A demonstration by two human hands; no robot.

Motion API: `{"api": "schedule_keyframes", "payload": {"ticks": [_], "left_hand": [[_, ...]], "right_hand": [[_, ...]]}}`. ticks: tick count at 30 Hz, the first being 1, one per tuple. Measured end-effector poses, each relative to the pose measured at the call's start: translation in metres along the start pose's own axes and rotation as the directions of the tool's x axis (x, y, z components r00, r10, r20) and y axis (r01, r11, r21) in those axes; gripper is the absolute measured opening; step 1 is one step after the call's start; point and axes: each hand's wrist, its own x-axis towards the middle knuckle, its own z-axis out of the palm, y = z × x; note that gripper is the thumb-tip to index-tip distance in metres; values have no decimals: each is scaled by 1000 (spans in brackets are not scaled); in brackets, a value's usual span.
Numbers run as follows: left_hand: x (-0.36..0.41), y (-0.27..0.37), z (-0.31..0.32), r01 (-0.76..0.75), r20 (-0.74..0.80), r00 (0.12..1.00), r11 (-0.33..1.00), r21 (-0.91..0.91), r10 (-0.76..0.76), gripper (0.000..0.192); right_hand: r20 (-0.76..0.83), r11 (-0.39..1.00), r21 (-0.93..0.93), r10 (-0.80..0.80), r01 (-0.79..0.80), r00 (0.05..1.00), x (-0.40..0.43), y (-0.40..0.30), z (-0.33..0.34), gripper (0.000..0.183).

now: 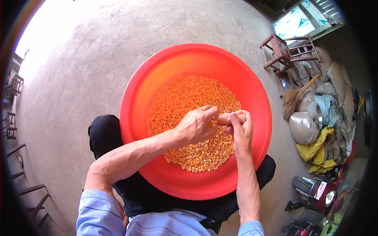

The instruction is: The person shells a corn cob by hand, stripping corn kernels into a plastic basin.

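A wide red plastic basin (195, 188) lies across the lap, with a broad heap of loose orange-yellow corn kernels (189, 94) in its bottom. Over the heap, my right hand (242, 126) grips the right part of a mostly bare corn cob (223, 119), thumb on top. My left hand (200, 125) is closed around the cob's left end, where a few kernels show beside the fingers. The cob lies roughly level, pointing left to right. The fingers hide much of its left end.
Stuffed sacks (304, 126), a straw broom (291, 103) and a wooden chair (277, 53) stand at the right. A red motorcycle (323, 194) is at the lower right. Wooden chairs (11, 125) line the left edge. Concrete floor (73, 73) surrounds the basin.
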Motion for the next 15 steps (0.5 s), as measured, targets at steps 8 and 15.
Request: {"api": "schedule_keyframes", "payload": {"ticks": [8,15], "left_hand": [[-4,-13,11,-134,-77,988,991,23,136,13],[7,-7,2,301,-49,945,919,-254,-323,12]], "right_hand": [[22,1000,-11,29,-29,999,-3,4,3,40],[-9,988,109,112,-111,994,-1,4,-5,39]]}}
